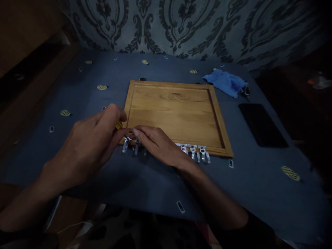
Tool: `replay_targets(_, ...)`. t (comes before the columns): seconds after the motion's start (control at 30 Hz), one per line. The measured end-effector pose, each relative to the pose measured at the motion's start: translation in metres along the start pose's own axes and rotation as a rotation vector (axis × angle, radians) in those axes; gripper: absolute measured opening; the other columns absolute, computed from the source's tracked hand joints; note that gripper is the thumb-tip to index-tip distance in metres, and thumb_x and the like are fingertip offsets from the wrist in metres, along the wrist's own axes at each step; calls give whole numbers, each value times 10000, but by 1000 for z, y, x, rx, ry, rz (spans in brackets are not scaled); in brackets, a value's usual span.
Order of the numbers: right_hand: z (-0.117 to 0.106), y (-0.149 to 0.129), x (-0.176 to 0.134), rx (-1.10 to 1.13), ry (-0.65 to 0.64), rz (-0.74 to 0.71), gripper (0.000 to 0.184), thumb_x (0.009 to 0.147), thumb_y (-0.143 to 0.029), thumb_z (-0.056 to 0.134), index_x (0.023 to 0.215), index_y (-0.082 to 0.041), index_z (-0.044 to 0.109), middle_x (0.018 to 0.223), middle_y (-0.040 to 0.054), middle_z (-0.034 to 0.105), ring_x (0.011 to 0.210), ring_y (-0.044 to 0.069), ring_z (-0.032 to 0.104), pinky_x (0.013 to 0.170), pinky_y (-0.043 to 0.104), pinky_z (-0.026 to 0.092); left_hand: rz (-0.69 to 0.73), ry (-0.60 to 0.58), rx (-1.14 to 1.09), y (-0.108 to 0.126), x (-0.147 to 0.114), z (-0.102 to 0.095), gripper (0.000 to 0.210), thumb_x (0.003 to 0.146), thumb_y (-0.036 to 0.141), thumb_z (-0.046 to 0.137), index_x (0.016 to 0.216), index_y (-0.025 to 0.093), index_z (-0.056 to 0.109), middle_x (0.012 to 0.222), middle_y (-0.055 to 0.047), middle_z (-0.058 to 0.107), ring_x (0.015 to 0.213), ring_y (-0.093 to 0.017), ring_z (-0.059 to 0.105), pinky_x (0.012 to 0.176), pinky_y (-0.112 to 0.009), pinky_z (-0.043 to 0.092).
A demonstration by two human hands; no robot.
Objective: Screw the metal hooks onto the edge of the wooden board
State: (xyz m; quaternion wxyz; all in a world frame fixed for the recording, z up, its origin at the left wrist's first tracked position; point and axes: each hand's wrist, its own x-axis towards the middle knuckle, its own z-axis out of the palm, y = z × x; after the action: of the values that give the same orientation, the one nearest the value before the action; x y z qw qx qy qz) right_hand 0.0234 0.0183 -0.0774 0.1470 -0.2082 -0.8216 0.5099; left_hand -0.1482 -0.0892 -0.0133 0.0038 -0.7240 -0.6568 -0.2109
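A wooden board with a raised frame (173, 110) lies on the blue cloth-covered surface. Along its near edge sits a row of silver metal hooks (192, 150). My left hand (90, 145) is closed around a screwdriver (118, 126) with a yellow handle, its thin tip reaching down to the leftmost hook. Pressed together by that tip are the fingers of my right hand (155, 141); what they pinch, if anything, is hidden. The same hand covers the middle hooks and part of the near rim.
To the right lie a black phone (262, 125) and a crumpled blue cloth (225, 82), with a small dark metal item (246, 90) beside the cloth. A patterned fabric (176, 27) rises behind the board. Wooden furniture (33, 90) borders the left side.
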Motion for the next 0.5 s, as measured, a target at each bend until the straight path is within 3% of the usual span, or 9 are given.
replay_targets(0.2, 1, -2, 0, -12, 10, -6, 490, 1073, -532, 315, 943, -193, 644, 920, 56, 707, 878, 188, 648, 811, 338, 460, -24, -10, -3, 4, 0, 2, 144, 1018, 427, 411, 1033, 307, 488, 866, 13, 682, 672, -206, 663, 523, -333, 454)
replay_targets(0.33, 1, -1, 0, 11, 11, 9, 489, 1070, -543, 330, 941, -197, 652, 937, 58, 714, 918, 194, 657, 843, 339, 468, 0, -24, -15, 6, 0, -7, 147, 1023, 408, 436, 1081, 294, 506, 899, 10, 689, 684, -183, 659, 552, -314, 463)
replay_targets(0.5, 1, 0, -1, 42, 5, 8, 494, 1068, -544, 343, 969, -191, 673, 949, 65, 722, 933, 205, 667, 874, 341, 478, -119, 86, 41, 5, -3, -25, 173, 991, 390, 550, 1129, 286, 548, 974, 35, 696, 757, -165, 658, 668, -314, 480)
